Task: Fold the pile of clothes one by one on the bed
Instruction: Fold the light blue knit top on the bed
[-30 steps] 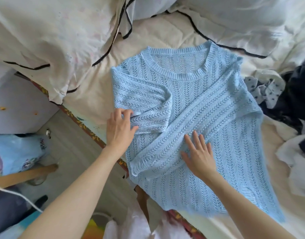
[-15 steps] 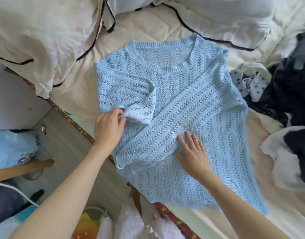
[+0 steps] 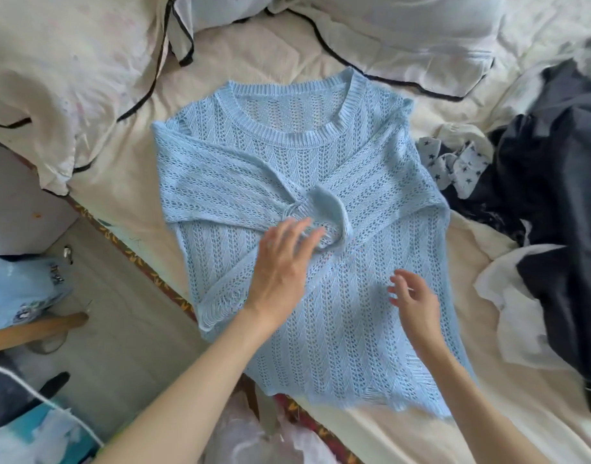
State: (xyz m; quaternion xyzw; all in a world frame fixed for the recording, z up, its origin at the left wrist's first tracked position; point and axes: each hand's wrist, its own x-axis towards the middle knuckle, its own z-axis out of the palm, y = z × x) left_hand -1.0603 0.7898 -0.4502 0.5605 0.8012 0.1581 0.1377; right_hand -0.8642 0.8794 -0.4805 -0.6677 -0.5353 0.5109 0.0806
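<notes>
Lying flat, garment: light blue open-knit sweater (image 3: pixel 320 229) spread face-up on the bed (image 3: pixel 120 182), neckline toward the pillows, hem toward the near bed edge.
Sleeves: both are folded inward across the chest; the cuff (image 3: pixel 330 212) of one sleeve is curled up in a loose loop at the centre of the body panel.
Left hand (image 3: pixel 280 266): fingers extended and slightly spread, palm down over the sweater's middle; fingertips are at the curled cuff. The fingertips are motion-blurred, so contact with the cuff cannot be confirmed. Nothing is gripped.
Right hand (image 3: pixel 411 296): fingers loosely curved and apart, over the lower right part of the sweater. It holds nothing; whether it touches the knit cannot be told.
Pile of clothes (image 3: pixel 561 202): dark navy and white garments heaped on the right side of the bed, just beside the sweater's right edge.
Star-print item (image 3: pixel 461 165): small pale cloth with dark stars, between the sweater's right shoulder and the dark pile.
Pillows (image 3: pixel 59 75): cream cases with black piping, at the head of the bed beyond the neckline.
Floor (image 3: pixel 120 329): pale boards to the left of the bed, with blue fabric at the far left edge.
</notes>
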